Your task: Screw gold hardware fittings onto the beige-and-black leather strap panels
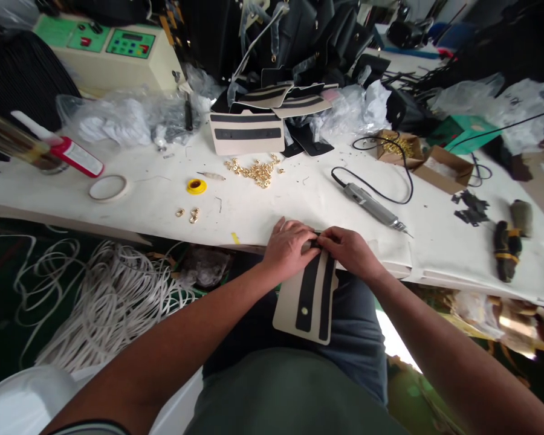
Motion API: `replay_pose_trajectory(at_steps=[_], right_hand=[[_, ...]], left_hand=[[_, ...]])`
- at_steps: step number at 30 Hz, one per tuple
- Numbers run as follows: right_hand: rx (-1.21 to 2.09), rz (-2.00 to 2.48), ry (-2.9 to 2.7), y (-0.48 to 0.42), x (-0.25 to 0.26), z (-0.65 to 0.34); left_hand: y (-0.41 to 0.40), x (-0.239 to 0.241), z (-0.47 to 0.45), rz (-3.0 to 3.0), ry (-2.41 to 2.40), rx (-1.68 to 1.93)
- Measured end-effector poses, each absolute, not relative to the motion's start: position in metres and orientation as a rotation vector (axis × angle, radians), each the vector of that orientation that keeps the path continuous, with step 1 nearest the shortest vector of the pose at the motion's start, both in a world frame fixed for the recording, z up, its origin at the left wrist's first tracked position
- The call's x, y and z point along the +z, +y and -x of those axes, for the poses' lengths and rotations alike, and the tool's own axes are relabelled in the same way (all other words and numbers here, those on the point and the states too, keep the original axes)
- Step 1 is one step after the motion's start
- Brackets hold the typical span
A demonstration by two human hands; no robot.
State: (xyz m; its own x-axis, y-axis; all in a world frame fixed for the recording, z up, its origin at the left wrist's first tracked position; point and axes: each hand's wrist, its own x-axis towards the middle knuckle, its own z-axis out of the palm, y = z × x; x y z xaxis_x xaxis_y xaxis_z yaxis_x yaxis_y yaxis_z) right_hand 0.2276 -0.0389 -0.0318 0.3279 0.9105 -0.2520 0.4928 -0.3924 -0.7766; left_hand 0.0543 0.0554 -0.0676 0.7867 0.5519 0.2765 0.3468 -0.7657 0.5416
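A flat beige panel with two black strips (286, 308) rests on my lap and leans against the table's front edge. A small round metal piece (304, 311) shows near the lower end of one strip. My left hand (290, 246) lies over the panel's upper end, thumb and fingers closed on it. From the other side, my right hand (346, 248) pinches at the same end with its fingertips close to my left thumb. Whatever small part sits between the fingertips is hidden. On the table beyond lies a scattered pile of gold-coloured metal fittings (260, 172).
Similar panels (247, 144) are stacked at the back. An electric screwdriver (372, 205) with a cord lies to the right, near small cardboard boxes (442, 171). On the left are a yellow ring (196, 186), a tape roll (107, 188) and a red bottle (82, 158).
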Motion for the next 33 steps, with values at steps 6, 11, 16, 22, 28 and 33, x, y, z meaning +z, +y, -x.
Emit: replay_pose_trajectory(at_steps=[6,11,16,22,28,33], right_hand=[[0.289,2.086,-1.225,-0.048,-0.026,-0.273],[-0.189,2.573,-1.337,-0.045,-0.030,-0.351],[0.038,2.669,-1.460,-0.039,-0.041,-0.380],[0.740,1.753,-0.868,-0.053,-0.018,-0.335],[0.866,1.219,-0.753,-0.039,0.009,-0.246],[0.536,1.162,-0.685,-0.017,0.010,-0.200]], left_hand=[[0.056,-0.067,-0.055,-2.474,0.668,0.624],[0.056,-0.065,-0.056,-2.453,0.668,0.620],[0.057,-0.065,-0.057,-2.445,0.687,0.592],[0.057,-0.065,-0.057,-2.422,0.687,0.587],[0.057,-0.063,-0.057,-2.426,0.679,0.570],[0.056,-0.064,-0.058,-2.387,0.718,0.573]])
